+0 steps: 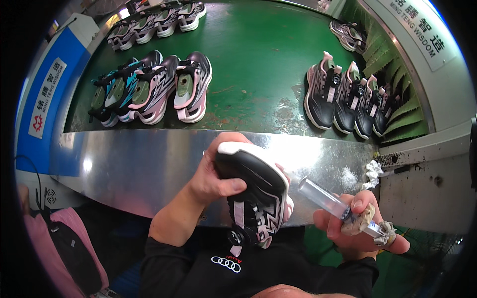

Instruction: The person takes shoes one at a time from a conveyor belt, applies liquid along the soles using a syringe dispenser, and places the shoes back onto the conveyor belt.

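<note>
My left hand (206,176) is closed around the toe end of a black sneaker (256,184) with a white sole edge and pink and silver trim. The shoe is tilted, toe up and away from me, with its dial and pink tab low, near my chest. In my right hand (365,226) is a clear syringe (323,197), its front end pointing at the shoe's right-hand sole edge. Whether its tip touches the shoe I cannot tell. Crumpled, pale wrapping (360,222) covers the syringe's rear part, by my fingers.
A metal ledge (124,154) borders a green conveyor belt (248,64). Several sneakers (194,87) stand at its left, more black ones (323,97) at its right by green curtain strips (407,114). Crumpled white material (371,174) lies on the ledge's right end. A pink-sleeved person (74,233) is at lower left.
</note>
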The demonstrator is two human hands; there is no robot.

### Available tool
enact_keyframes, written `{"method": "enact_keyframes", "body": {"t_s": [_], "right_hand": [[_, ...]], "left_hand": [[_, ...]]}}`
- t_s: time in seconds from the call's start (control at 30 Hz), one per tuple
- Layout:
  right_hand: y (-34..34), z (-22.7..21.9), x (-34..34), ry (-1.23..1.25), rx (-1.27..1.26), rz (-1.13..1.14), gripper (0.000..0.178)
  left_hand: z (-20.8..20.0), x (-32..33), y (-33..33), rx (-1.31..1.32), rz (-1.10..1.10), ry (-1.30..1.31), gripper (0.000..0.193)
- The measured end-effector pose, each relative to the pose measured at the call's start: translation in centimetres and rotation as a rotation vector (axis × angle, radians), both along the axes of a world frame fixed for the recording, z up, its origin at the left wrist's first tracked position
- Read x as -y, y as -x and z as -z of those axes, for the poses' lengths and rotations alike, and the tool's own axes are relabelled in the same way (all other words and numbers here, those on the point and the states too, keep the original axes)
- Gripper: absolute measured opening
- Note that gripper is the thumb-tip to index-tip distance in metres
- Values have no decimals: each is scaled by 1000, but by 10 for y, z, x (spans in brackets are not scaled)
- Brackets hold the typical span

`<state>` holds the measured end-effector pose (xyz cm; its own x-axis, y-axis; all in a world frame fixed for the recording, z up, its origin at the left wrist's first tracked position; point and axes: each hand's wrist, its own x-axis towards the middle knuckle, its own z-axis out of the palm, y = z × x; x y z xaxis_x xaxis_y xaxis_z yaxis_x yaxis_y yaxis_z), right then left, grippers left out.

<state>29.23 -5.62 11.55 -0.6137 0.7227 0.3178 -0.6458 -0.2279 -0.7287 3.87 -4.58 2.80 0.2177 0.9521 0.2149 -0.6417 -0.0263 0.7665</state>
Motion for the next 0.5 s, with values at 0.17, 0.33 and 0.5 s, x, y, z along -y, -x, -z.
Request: {"method": "enact_keyframes", "body": {"t_s": [0.17,0.33,0.5], "right_hand": [[11,-1,-5,34,82,-72,83],[18,7,-7,-33,6,-101,101],[20,-4,-4,111,162,-86,83]], "left_hand": [[3,2,4,-50,38,-91,60],[1,3,5,-104,12,-171,61],[1,2,4,-202,-40,-266,63]]}}
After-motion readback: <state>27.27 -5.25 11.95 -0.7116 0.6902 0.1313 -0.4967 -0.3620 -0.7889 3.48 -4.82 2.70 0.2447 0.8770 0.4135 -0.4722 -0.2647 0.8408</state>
